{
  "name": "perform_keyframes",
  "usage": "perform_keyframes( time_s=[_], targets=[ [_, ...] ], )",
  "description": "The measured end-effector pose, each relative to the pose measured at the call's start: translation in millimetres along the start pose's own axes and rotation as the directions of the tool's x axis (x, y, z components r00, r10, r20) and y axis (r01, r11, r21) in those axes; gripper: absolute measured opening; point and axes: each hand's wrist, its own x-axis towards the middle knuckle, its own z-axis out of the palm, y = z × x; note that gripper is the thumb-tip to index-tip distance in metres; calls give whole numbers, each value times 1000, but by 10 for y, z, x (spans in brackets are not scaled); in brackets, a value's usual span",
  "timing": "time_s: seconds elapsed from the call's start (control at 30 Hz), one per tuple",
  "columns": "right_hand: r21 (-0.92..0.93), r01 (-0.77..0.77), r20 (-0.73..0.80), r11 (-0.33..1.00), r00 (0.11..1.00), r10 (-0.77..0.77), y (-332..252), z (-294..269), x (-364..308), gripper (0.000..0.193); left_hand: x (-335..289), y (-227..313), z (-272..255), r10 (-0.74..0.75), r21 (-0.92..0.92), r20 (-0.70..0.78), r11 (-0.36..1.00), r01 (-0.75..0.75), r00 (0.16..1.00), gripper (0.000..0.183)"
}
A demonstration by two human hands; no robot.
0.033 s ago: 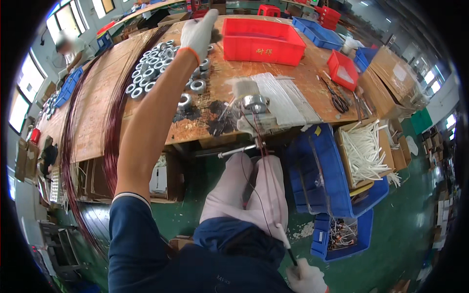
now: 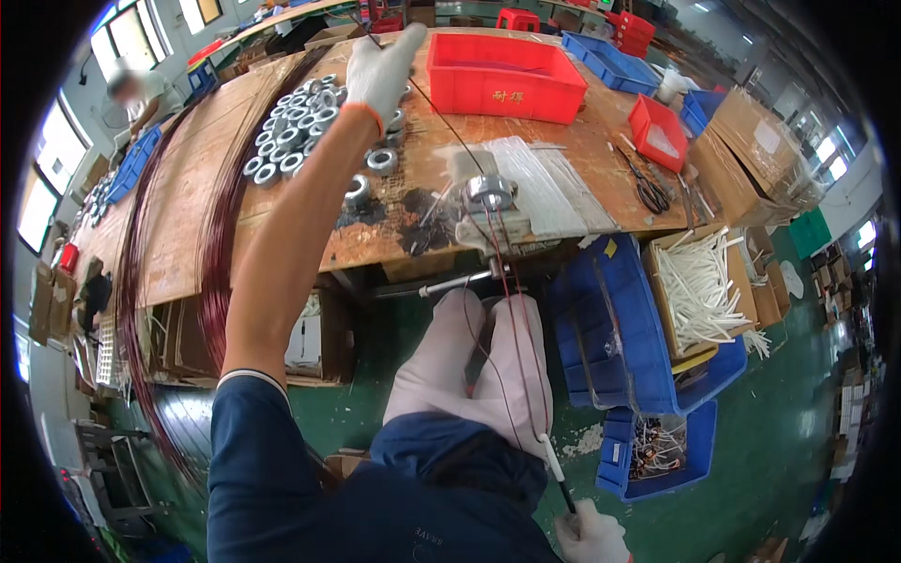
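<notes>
At the table's (image 2: 610,183) front edge: one round, shiny metal ring (image 2: 493,198), thin dark wire (image 2: 450,129) through it. Left hand (image 2: 383,73), white-gloved, at wire; fingers pinching or not, cannot tell. Right hand (image 2: 593,535): fingers curled round one slim rod (image 2: 554,462).

Just right of the left fingers (image 2: 411,39), there's a big red bin (image 2: 469,98) on the table (image 2: 601,136)! Farther right of those fingers, a shallow blue tray (image 2: 610,70), then a small red bin (image 2: 648,148), with black-handled scissors (image 2: 644,183) lying nearby. Well to their left, a person (image 2: 145,98) is at the far side! Now down to the right fingers (image 2: 571,533): beyond them, to the right, sits a small blue bin (image 2: 615,479) on the green floor (image 2: 779,403), and farther beyond, a carton (image 2: 662,300) crammed with white tubes (image 2: 699,286)!
</notes>
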Motion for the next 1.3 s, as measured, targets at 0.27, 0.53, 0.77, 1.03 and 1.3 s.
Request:
perform_keyframes(
  time_s=[0.27, 0.53, 0.77, 1.03, 1.3],
  targets=[
    [-341, -151, 168, 928, 962, 218, 795, 437, -800, 24, -2134, -427, 199, 709, 158, 563, 413, -897, 425, 60],
    [-180, -652, -4, 737, 750, 662, 2194, 804, -1020, 61, -2469, -150, 596, 330, -478, -138, 804, -355, 934, 53],
    [634, 18, 8, 774, 1000, -30, -249, 64, 1321, 21, -1250, 271, 285, -523, -790, -17, 530, 309, 852, 66],
    [755, -39, 156, 655, 980, -121, -1211, -176, 2685, 20, -527, -425, 721, -637, -724, 103, 479, 497, 764, 65],
    [639, -1, 272, 769, 936, -225, -1402, -713, 3305, 20, -392, -897, 971, -591, -716, 246, 424, 555, 768, 66]
  ],
)
